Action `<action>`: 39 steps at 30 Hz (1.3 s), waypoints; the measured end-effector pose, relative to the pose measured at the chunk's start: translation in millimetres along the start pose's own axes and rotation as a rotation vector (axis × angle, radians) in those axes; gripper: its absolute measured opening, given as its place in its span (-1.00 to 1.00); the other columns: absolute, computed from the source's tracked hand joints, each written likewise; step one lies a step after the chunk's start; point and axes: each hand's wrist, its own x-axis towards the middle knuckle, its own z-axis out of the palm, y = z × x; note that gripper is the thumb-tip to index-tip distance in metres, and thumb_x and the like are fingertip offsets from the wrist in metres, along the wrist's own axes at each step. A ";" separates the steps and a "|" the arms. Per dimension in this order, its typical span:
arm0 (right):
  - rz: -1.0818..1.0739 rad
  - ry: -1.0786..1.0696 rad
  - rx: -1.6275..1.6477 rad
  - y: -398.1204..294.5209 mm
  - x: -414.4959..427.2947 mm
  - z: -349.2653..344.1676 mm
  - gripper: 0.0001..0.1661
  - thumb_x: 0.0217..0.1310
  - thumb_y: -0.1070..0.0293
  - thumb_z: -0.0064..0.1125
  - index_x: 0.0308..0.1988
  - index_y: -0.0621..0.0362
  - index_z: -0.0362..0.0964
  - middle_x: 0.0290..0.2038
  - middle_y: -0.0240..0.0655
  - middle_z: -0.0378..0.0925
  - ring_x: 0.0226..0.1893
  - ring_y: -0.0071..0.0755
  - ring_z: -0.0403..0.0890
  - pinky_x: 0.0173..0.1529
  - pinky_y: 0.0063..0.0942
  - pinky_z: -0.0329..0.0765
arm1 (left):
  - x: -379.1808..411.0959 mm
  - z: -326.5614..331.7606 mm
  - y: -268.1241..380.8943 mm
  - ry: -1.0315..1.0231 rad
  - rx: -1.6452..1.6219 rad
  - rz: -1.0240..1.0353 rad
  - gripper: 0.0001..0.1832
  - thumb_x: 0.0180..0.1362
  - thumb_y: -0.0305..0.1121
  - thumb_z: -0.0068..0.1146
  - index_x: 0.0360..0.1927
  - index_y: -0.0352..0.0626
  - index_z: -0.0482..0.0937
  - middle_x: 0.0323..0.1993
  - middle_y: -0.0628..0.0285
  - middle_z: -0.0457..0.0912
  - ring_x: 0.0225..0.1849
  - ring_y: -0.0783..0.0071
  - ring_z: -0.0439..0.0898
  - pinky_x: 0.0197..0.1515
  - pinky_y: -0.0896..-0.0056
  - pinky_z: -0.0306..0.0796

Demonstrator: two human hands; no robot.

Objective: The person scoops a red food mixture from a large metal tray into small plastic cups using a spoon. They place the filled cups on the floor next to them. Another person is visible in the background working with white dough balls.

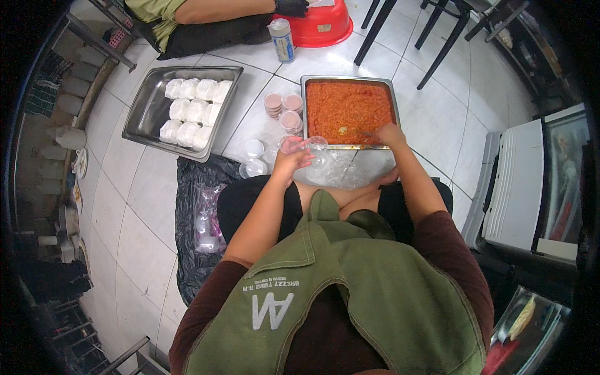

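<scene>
My left hand [291,161] holds a small clear plastic cup [318,144] beside the near left corner of a square metal tray [348,147]. Another clear round piece shows at my fingertips; whether it is a cup or a lid I cannot tell. The tray is filled with a chunky orange-red mixture [349,105]. My right hand [391,135], at the tray's near right corner, grips a thin utensil [366,133], seemingly a spoon, whose far end dips into the mixture. Short stacks of round containers with pinkish contents [291,121] stand left of the tray.
A deep steel pan [145,112] with several white wrapped packs [187,110] lies to the left. White lids [253,149], clear plastic bags [328,176] and a black plastic sheet [187,211] surround me. Ahead, another person's gloved hand [291,6] is over an upturned red basin [328,28], near a cylindrical canister [281,41].
</scene>
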 end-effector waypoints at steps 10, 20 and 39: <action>-0.179 0.063 -0.137 11.7 17.5 36.5 -0.65 -0.04 0.17 -0.06 -0.41 0.20 0.52 -0.33 -0.05 0.50 -0.28 -0.04 0.53 -0.18 -0.23 0.45 | -1.3 8.3 2.7 -0.005 0.032 -0.030 -0.69 -0.01 -0.51 -0.01 -0.21 0.02 0.23 0.00 0.22 0.40 -0.29 0.38 0.54 -0.25 0.42 0.40; -0.359 -0.001 -0.286 53.9 23.1 0.3 -0.68 -0.16 0.11 0.09 -0.50 0.14 0.52 -0.41 -0.07 0.51 -0.35 -0.09 0.54 -0.24 -0.25 0.45 | 1.0 2.9 -1.0 -0.010 0.028 -0.033 -0.68 -0.02 -0.51 0.01 -0.20 0.03 0.23 -0.01 0.21 0.41 -0.27 0.37 0.53 -0.24 0.39 0.41; -0.135 0.069 0.000 3.0 -1.7 -26.5 -0.56 0.03 0.08 -0.10 -0.37 0.24 0.50 -0.29 -0.02 0.48 -0.19 -0.04 0.49 -0.11 -0.22 0.41 | 0.4 -0.3 -1.1 -0.005 0.029 -0.023 -0.70 -0.01 -0.51 0.00 -0.21 0.03 0.24 0.00 0.22 0.41 -0.29 0.39 0.54 -0.24 0.40 0.40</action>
